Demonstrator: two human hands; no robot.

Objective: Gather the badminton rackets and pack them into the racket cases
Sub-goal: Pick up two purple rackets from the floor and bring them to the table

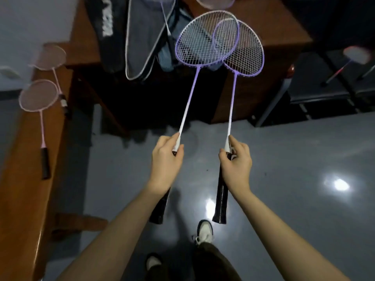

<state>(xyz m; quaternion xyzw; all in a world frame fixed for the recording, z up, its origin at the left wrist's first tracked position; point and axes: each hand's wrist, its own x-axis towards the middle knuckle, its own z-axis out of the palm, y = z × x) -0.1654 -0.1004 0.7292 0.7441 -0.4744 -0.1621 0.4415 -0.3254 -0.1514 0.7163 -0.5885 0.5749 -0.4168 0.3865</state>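
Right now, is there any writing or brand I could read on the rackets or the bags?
Black case: large white letters, cut off by the frame's top and blurred; unreadable.
Left racket, under the left hand: small printed mark, too small to read.
Right racket, under the right hand: the same.

Both bare arms reach forward. The left hand (167, 157) and right hand (237, 161) are each curled in a grip, thumbs uppermost.

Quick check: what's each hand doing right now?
Left hand: closed around the handle of a purple racket.
Right hand: closed around the handle of a second purple racket.
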